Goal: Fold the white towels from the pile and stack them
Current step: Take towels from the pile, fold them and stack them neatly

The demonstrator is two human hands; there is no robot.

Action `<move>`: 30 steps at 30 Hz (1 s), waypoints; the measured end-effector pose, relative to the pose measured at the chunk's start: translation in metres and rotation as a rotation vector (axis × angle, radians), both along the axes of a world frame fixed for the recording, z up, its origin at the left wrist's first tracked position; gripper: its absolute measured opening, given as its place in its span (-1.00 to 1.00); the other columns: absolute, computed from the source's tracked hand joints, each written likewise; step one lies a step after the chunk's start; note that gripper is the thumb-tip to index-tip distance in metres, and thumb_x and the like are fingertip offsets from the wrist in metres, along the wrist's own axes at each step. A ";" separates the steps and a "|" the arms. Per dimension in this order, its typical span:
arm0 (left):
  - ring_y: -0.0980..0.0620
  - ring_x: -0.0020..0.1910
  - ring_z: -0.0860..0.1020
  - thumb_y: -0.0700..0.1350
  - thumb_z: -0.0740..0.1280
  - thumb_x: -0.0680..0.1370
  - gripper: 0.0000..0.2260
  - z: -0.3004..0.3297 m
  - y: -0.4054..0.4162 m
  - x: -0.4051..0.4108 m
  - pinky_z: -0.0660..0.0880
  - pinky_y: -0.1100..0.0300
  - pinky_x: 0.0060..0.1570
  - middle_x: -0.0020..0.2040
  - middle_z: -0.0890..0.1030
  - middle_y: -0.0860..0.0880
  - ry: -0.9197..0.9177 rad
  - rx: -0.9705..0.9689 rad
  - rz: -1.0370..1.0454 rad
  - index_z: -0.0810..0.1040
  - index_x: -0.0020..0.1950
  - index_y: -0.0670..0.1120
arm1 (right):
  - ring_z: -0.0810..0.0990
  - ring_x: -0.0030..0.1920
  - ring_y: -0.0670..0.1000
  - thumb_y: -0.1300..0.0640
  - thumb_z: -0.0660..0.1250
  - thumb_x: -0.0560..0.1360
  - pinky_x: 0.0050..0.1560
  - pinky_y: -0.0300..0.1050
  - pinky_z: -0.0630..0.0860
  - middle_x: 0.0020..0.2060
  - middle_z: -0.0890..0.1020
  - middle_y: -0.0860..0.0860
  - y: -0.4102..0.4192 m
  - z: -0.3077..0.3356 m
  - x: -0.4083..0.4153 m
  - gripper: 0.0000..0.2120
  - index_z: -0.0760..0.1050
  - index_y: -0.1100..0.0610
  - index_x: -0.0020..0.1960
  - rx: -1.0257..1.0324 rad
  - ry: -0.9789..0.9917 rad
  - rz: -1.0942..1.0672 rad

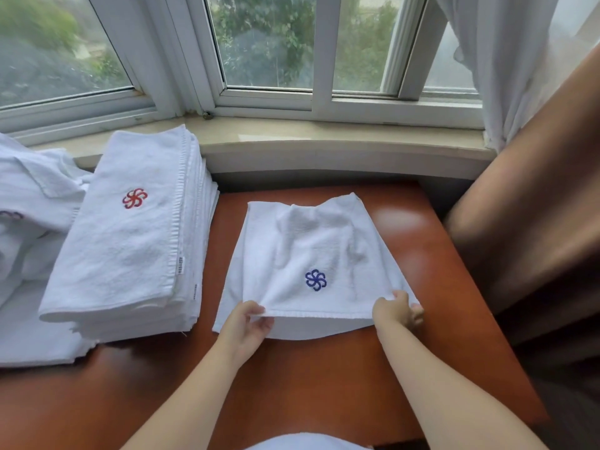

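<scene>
Desk (422, 254) surface is glossy reddish-brown wood, pushed up against a pale stone sill (292, 138) under a white-framed window (269, 95), with blurred greenery behind the glass. A sheer white curtain (506, 60) hangs at the right, and a brown drape (535, 206) falls in front of it. I see the towel (311, 254) being folded lying at the middle of the desk, blue emblem up, doubled over. My left hand (245, 323) pinches its near left corner; my right hand (397, 311) pinches the near right one, so each grip is closed on cloth, with the top layer's near edge raised. Left of it sits the stack of folded towels (130, 228), red emblem on top. Beyond that, the loose pile (29, 196) runs off the left edge. A strip of white cloth (308, 442) at the bottom is cut off; I cannot tell what it is.
</scene>
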State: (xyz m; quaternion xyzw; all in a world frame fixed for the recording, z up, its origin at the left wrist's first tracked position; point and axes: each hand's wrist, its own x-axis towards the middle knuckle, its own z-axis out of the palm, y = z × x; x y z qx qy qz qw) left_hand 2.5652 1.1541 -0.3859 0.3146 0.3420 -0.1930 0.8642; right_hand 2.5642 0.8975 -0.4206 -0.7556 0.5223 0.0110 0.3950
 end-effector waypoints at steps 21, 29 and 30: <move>-0.11 -0.02 0.54 -0.25 0.36 0.49 -0.69 -0.031 0.013 0.023 0.57 0.13 -0.21 0.12 0.54 -0.17 0.166 0.767 -0.193 0.50 0.23 -0.16 | 0.34 0.18 0.10 0.23 0.19 0.48 0.09 -0.05 0.41 0.14 0.45 0.04 -0.026 0.000 0.005 -0.82 0.51 0.09 0.02 -0.210 0.093 0.288; -0.12 0.06 0.52 -0.29 0.28 0.56 -0.64 -0.022 0.015 0.018 0.58 0.10 -0.17 0.22 0.50 -0.21 0.154 0.774 -0.201 0.40 0.36 -0.20 | 0.37 0.22 0.14 0.24 0.23 0.48 0.21 0.02 0.40 0.11 0.55 0.11 -0.022 0.008 0.007 -0.71 0.49 0.13 0.19 -0.206 0.131 0.273; -0.14 0.08 0.52 -0.29 0.28 0.56 -0.63 -0.022 0.016 0.018 0.58 0.09 -0.19 0.21 0.50 -0.21 0.146 0.784 -0.193 0.39 0.37 -0.20 | 0.35 0.21 0.13 0.24 0.23 0.48 0.23 0.02 0.39 0.13 0.51 0.10 -0.022 0.009 0.008 -0.75 0.53 0.11 0.12 -0.227 0.115 0.274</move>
